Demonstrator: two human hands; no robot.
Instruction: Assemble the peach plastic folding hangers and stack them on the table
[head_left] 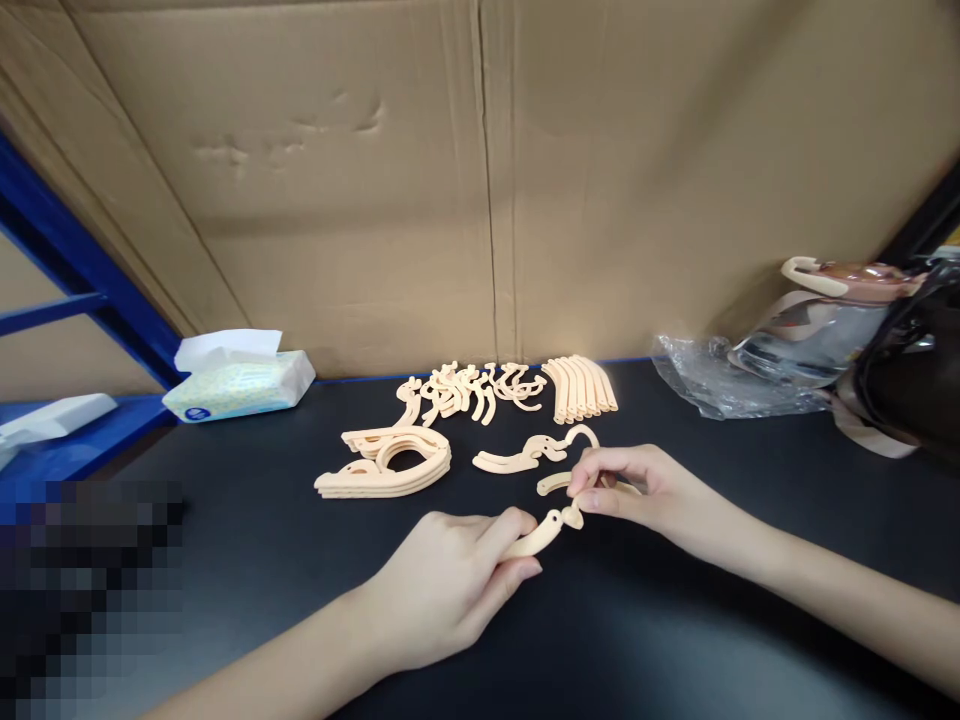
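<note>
Two slim peach plastic parts meet between the hands, just above the black table and near its front edge. The left hand holds a curved bar pinched between thumb and forefinger, the other fingers curled under. The right hand has its fingertips closed narrowly on a small end piece that touches the bar's tip. Whether the two are joined I cannot tell, the spot being small. Both parts look light, thin and stiff with some spring, and smooth enough to slip. I judge a pinch on the flat faces close to the meeting point the safest hold, since a grip far out on the bar would likely flex it. Behind lie a stack of curved parts, a loose hooked piece, a row of small hooks and a bundle of bars. A tissue pack at the left bears a round blue mark, too small to read; no writing shows on the clear bottle or the cardboard
</note>
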